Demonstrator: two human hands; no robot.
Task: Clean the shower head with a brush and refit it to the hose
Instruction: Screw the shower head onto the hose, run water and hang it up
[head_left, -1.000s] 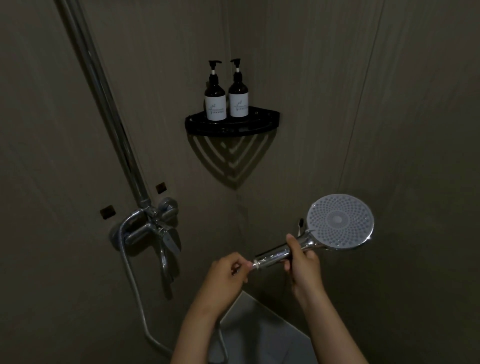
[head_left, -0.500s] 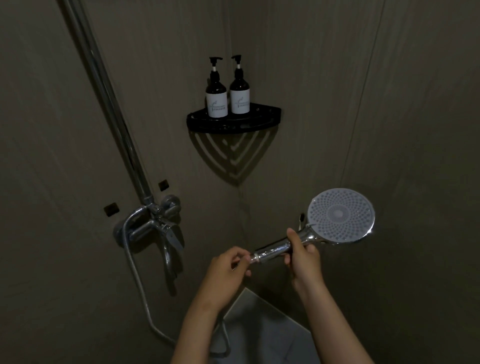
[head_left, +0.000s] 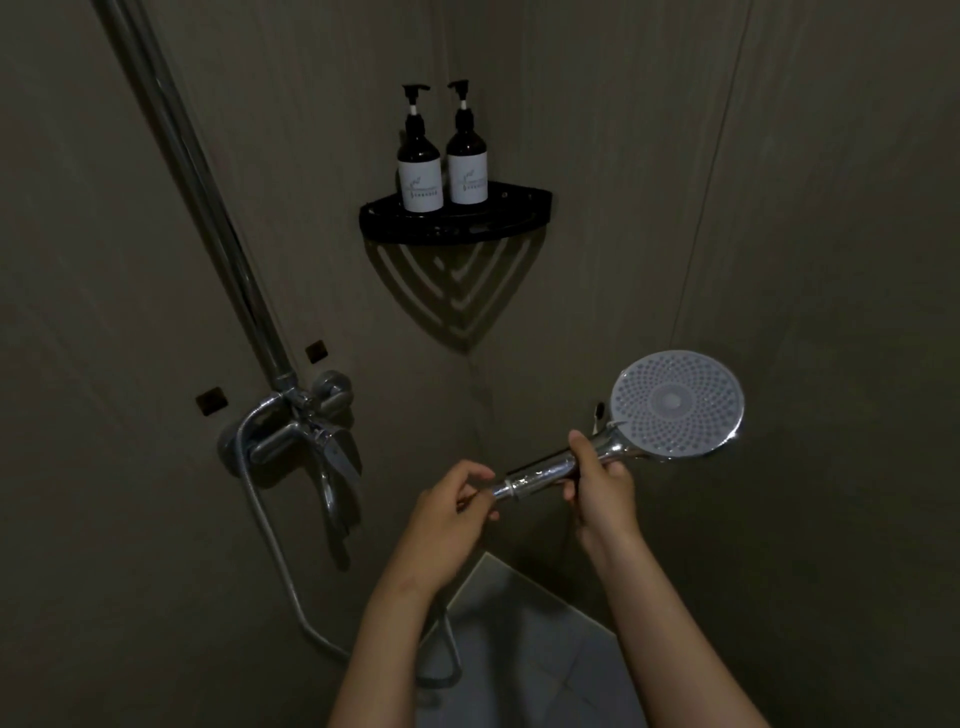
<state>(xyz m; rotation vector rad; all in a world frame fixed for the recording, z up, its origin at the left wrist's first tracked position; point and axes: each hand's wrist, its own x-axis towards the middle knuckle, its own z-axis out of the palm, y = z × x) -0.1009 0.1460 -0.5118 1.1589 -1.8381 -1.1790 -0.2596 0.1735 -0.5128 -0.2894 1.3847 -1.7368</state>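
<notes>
Change: nothing in the grip differed from half a second earlier. The right hand (head_left: 602, 488) still curled round the handle of the round, grey-faced chrome shower head (head_left: 675, 405), and the left hand (head_left: 441, 514) pinched the end of the flexible metal hose (head_left: 270, 530) at the handle's base.
Room: dark wall panels (head_left: 831, 208), a chrome mixer tap (head_left: 291, 441) at left, and a pale floor tile (head_left: 535, 649) below.
Containers: a black corner shelf (head_left: 457, 228) bore two dark pump bottles (head_left: 421, 171), touching.

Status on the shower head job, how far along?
Done: unclear; nothing visible confirms the cleaning. In hand: the right hand grips the shower head by its handle while the left hand pinches the hose end at the handle's base. Undoing or tightening, I cannot tell. Left: at least finishing that joint.
</notes>
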